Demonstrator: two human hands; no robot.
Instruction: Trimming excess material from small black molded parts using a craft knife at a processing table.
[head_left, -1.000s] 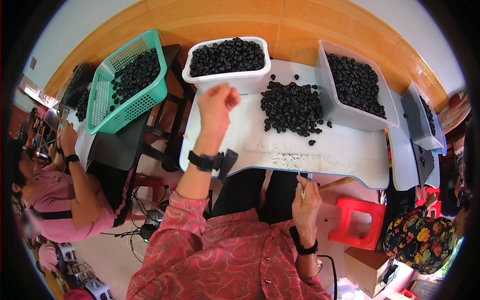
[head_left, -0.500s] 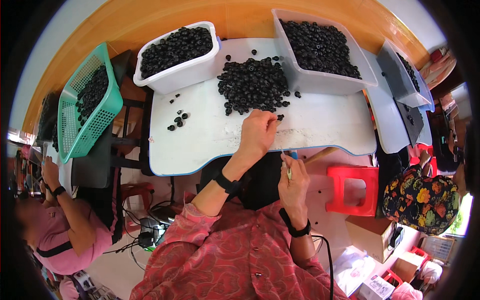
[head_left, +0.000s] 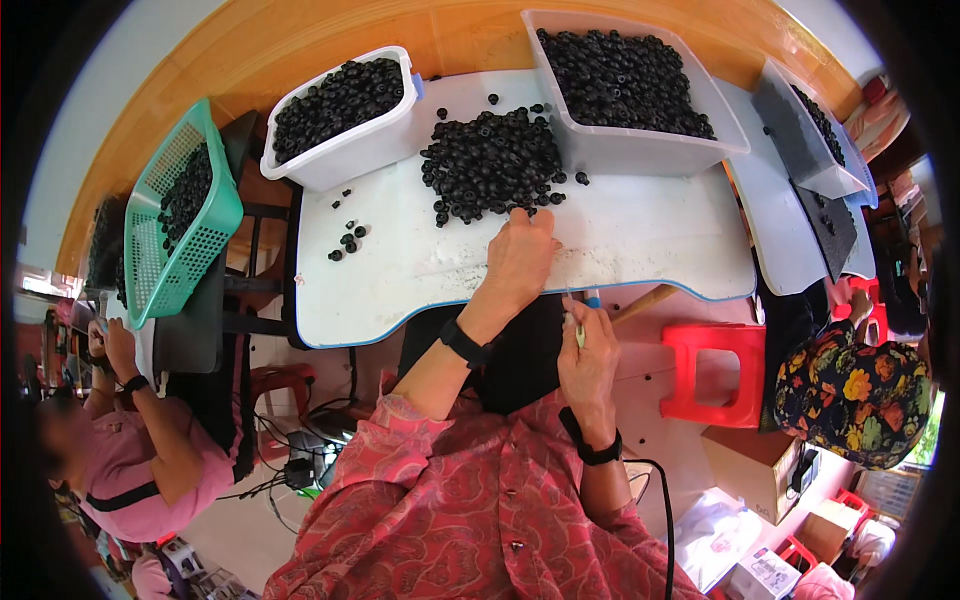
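Observation:
My left hand point(head_left: 520, 258) reaches over the white table, its curled fingertips at the near edge of a heap of small black ring-shaped parts point(head_left: 490, 165). The back of the hand hides whatever lies beneath those fingers. Lower and to the right, just off the table's front edge, my right hand point(head_left: 588, 360) is closed around a slim tool with a pale green handle point(head_left: 580, 335). Its thin tip points up toward the table. A short blue and white piece point(head_left: 592, 298) lies beside that hand at the edge.
A white tub point(head_left: 350, 160) and a larger translucent bin point(head_left: 650, 145), both full of black parts, flank the heap. Several loose parts point(head_left: 348, 240) lie at left. A green basket point(head_left: 190, 270) stands further left. Red stool point(head_left: 712, 375) at right; people sit on both sides.
My left hand has gone from beside the heap to its near edge, and the black part at its fingertips no longer shows. My right hand keeps its hold on the tool. The view has shifted slightly.

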